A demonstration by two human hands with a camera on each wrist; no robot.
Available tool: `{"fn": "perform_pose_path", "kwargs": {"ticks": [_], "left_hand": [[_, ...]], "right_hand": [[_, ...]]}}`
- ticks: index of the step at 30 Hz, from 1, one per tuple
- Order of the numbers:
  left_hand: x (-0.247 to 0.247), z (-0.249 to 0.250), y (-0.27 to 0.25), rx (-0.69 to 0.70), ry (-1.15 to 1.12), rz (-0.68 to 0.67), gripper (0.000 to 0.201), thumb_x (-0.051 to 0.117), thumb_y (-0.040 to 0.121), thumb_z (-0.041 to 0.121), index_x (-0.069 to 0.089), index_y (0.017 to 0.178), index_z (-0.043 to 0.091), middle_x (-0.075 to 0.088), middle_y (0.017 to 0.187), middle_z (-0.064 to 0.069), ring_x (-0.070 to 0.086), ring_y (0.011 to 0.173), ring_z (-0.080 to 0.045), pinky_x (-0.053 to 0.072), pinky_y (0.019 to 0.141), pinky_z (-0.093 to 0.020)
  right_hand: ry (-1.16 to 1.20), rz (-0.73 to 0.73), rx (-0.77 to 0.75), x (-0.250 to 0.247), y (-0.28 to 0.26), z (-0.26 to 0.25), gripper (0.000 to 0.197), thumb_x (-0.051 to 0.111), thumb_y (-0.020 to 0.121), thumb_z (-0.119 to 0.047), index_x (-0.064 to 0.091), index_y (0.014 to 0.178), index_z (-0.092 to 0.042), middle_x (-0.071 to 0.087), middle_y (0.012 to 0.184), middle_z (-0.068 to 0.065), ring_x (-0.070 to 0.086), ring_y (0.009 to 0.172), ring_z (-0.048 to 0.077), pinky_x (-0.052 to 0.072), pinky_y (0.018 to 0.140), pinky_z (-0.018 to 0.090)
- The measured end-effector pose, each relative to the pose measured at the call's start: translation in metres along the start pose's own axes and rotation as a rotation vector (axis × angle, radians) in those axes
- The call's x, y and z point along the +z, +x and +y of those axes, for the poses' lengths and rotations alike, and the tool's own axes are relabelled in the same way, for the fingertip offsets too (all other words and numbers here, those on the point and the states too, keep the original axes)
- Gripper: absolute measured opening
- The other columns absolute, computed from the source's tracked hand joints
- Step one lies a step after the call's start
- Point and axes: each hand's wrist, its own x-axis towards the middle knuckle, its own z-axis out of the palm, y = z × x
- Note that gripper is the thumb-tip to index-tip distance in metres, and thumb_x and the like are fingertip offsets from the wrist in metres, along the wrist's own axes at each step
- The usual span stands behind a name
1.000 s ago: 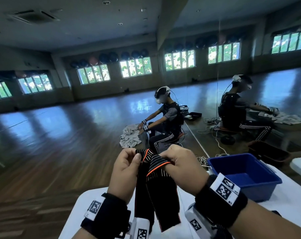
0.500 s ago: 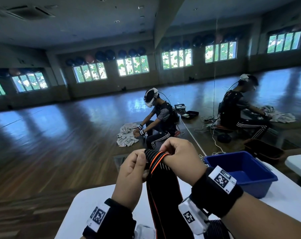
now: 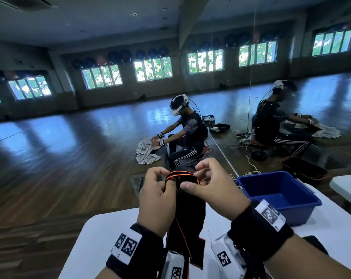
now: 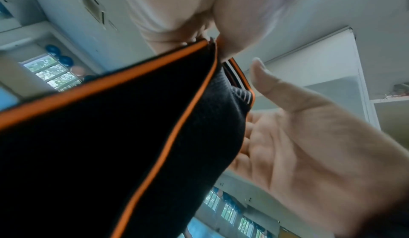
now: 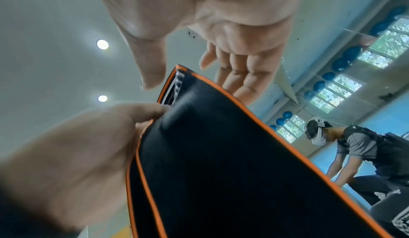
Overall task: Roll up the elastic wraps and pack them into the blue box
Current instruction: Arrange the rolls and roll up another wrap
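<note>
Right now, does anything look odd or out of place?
Nothing stands out. The left hand and right hand hold the black orange-edged elastic wrap; the blue plastic box sits upright on the white table.

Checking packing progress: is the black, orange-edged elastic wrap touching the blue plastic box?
Apart. The head view shows the black elastic wrap hanging left of the blue plastic box, white table visible between them.
</note>
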Motion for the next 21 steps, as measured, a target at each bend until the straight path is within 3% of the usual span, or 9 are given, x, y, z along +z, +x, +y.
{"fn": "perform_pose_path", "kwargs": {"ticks": [3,5,6,9,12,16,21], "left_hand": [[0.0,0.001,0.002,-0.019,0.0,0.029,0.018,0.054,0.095,0.008,0.05,0.092,0.025,0.051,0.051,0.003,0.042,0.041,-0.006,0.032,0.041,-0.018],[0.0,0.0,0.002,-0.033,0.001,0.012,0.016,0.052,0.097,0.008,0.049,0.093,0.023,0.055,0.059,0.003,0.047,0.046,-0.002,0.036,0.044,-0.014],[0.001,-0.002,0.002,-0.042,-0.014,0.005,0.016,0.051,0.097,0.009,0.049,0.092,0.024,0.058,0.065,0.002,0.052,0.054,-0.004,0.041,0.05,-0.016],[0.003,-0.008,-0.001,-0.083,-0.073,-0.042,0.017,0.051,0.099,0.017,0.05,0.095,0.033,0.064,0.078,0.0,0.06,0.072,-0.018,0.048,0.068,-0.038],[0.002,-0.006,-0.017,-0.104,-0.207,-0.099,0.013,0.053,0.101,0.021,0.045,0.108,0.028,0.062,0.065,0.01,0.055,0.061,-0.009,0.043,0.063,-0.035],[0.001,-0.013,-0.041,-0.029,-0.269,-0.121,0.031,0.056,0.09,0.022,0.041,0.114,0.036,0.066,0.094,-0.006,0.064,0.082,-0.022,0.053,0.074,-0.044],[0.006,-0.017,-0.054,0.069,-0.161,-0.27,0.028,0.054,0.091,0.016,0.051,0.118,0.024,0.063,0.103,0.008,0.061,0.094,-0.014,0.05,0.081,-0.026]], "right_hand": [[0.032,0.051,-0.079,0.004,-0.014,0.015,0.037,0.079,0.075,-0.031,0.047,0.095,-0.025,0.068,0.085,0.0,0.064,0.071,0.016,0.057,0.073,0.037],[-0.013,0.075,-0.183,0.008,-0.019,0.022,0.021,0.068,0.08,-0.026,0.049,0.089,-0.026,0.063,0.081,-0.002,0.061,0.073,0.019,0.053,0.072,0.041],[-0.018,0.074,-0.224,0.011,-0.021,0.024,0.015,0.065,0.083,-0.022,0.05,0.087,-0.025,0.06,0.079,-0.003,0.058,0.071,0.019,0.051,0.07,0.043],[-0.03,0.102,-0.297,0.017,-0.023,0.025,0.014,0.059,0.086,-0.015,0.052,0.085,-0.026,0.057,0.079,-0.008,0.054,0.07,0.014,0.049,0.069,0.045],[-0.012,0.182,-0.272,0.018,-0.02,0.028,0.009,0.056,0.086,-0.018,0.053,0.087,-0.027,0.059,0.081,-0.008,0.058,0.076,0.014,0.051,0.074,0.048],[0.012,0.311,-0.205,0.015,-0.014,0.033,0.013,0.055,0.087,-0.016,0.054,0.09,-0.028,0.062,0.085,-0.009,0.062,0.081,0.016,0.053,0.078,0.052],[-0.015,0.355,-0.195,0.018,-0.015,0.036,0.016,0.057,0.089,-0.01,0.055,0.089,-0.026,0.061,0.085,-0.01,0.061,0.085,0.013,0.052,0.082,0.046]]}}
